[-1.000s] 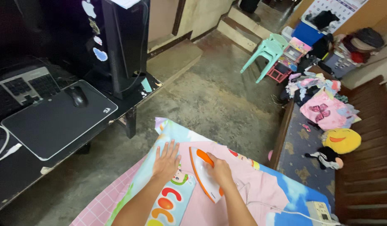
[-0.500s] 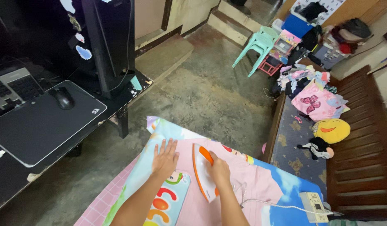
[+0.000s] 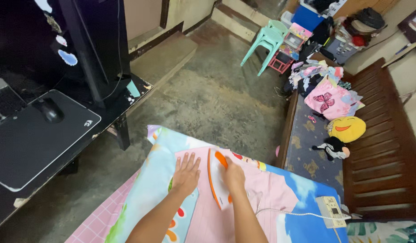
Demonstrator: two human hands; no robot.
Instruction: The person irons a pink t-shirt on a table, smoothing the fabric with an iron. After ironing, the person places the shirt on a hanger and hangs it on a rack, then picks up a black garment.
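Since the earlier frame the iron (image 3: 218, 182) has slid forward along the pink garment (image 3: 257, 198), the right hand (image 3: 234, 175) clenched around its handle. The left hand (image 3: 186, 173) lies released, fingers (image 3: 190, 158) spread flat, pressing cloth just beside the soleplate. Drifting sideways, the iron could burn those fingertips.

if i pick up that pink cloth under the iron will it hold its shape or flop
Probably flop: the thin pink cloth lies flat and creased on the printed blue cover. It looks light. It may slide, since the left hand presses it while the right hand holds the white-and-orange iron.
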